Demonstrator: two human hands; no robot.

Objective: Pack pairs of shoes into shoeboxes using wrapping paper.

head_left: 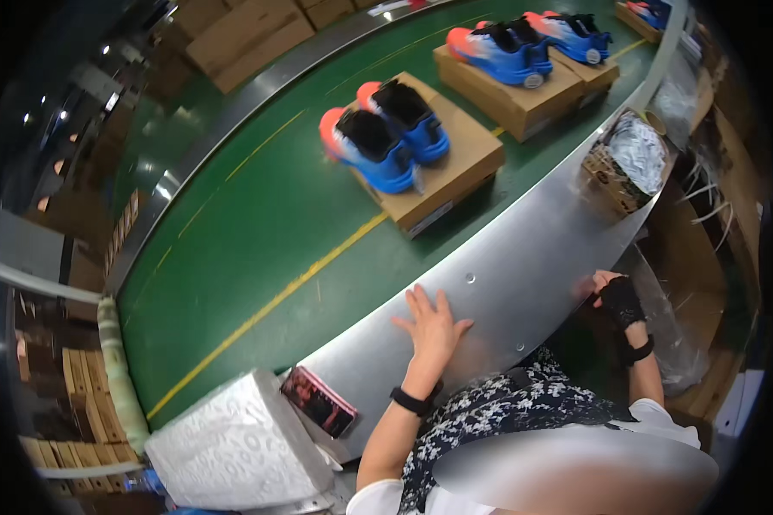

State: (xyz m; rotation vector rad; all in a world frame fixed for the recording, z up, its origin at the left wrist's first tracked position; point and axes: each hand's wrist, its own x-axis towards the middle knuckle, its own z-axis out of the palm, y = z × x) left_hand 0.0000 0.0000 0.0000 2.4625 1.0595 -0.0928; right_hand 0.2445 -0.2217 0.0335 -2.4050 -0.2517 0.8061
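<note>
shoes (385,136) are sitting on a box (445,172) on the belt (258,232), well apart from the hands. left hand (431,326) is resting flat, fingers spread, on the metal rail (507,275); right hand (617,300), gloved, is hanging below the rail, its grip unclear. reaching early, both hands under the box, seems best.

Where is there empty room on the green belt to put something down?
Bare green conveyor belt lies between the nearest blue-and-orange shoes on their cardboard box and the white paper stack. Farther up, boxed shoes crowd it.

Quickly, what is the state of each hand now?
Left hand: open, flat on the metal ledge, holding nothing.
Right hand: in a black glove, below the ledge's edge; open or closed cannot be told.
</note>
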